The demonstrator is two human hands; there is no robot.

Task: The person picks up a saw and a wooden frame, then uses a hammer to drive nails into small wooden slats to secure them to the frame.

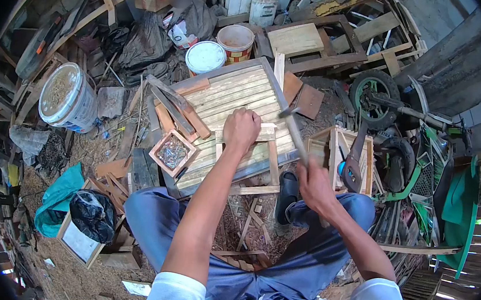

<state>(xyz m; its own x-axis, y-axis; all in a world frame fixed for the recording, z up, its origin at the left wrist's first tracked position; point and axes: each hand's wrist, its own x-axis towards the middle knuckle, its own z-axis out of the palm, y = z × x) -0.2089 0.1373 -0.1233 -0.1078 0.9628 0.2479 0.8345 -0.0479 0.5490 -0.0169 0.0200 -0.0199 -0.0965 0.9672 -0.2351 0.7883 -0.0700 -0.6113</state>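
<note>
Hammer [296, 135] aslant, head [287, 113] forward-left

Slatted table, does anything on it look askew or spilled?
The nail box sits at an angle at the left edge of the slatted table and seems to jut past it, which looks precarious. Wood offcuts lie crisscrossed behind it. No spilled nails stand out.

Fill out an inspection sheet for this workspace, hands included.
Surface: slatted wooden panel, partly covered.
Job's things: small wooden frame, partly past the panel's near edge; hammer, blurred.
Clutter: wood strips and a box of small metal pieces at the panel's left side.
Hands: left hand curled over the frame's far bar, fingertips hidden; right hand grips the hammer's handle.
Cables: nothing seen.
Surroundings: bucket of shavings, motorbike wheel, scrap wood.
</note>
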